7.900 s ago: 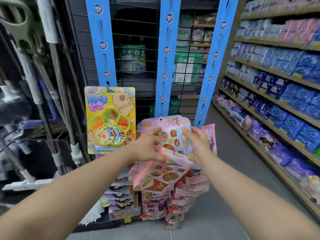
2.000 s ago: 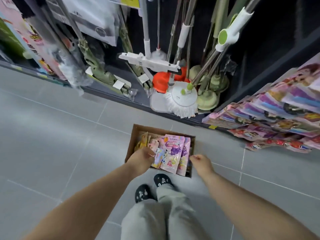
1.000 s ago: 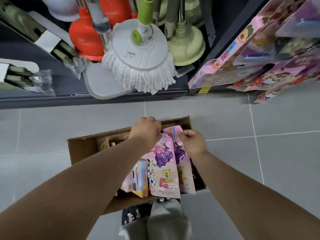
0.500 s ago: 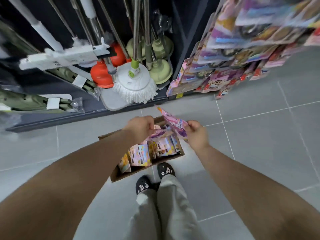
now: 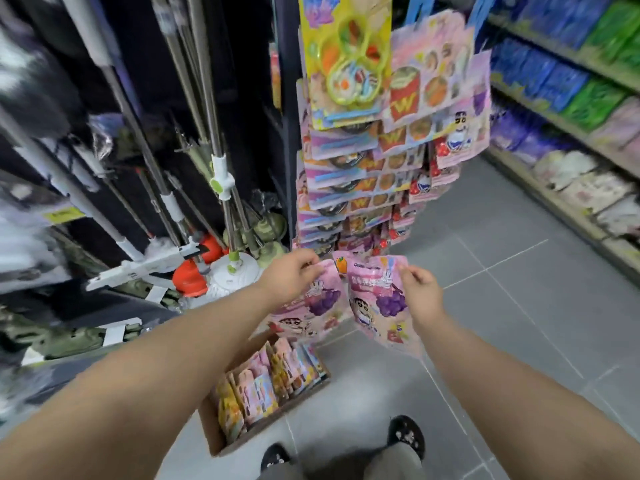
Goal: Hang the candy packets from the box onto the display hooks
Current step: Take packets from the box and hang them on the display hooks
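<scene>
My left hand (image 5: 292, 277) pinches the top of a pink candy packet (image 5: 313, 306) with a purple grape picture. A second, like packet (image 5: 379, 304) hangs from my right hand (image 5: 420, 292), which pinches its upper right corner. Both packets are held side by side in the air, above and beyond the cardboard box (image 5: 216, 434) on the floor. Several more packets (image 5: 266, 379) stand upright in the box. Ahead rises the hanging display (image 5: 360, 174), packed with toy and candy cards from top to bottom. The hooks themselves are hidden behind the hanging cards.
Mops and brooms (image 5: 211, 188) lean in a dark rack at left. A shelf of blue, green and pink packs (image 5: 568, 98) runs along the right. Grey tiled floor (image 5: 502, 271) lies between. My shoes (image 5: 405, 434) stand just behind the box.
I have risen from the box. Both hands lifted pink packets out of it and now hold them up before the display. My view swung from the floor up to the hanging cards.
</scene>
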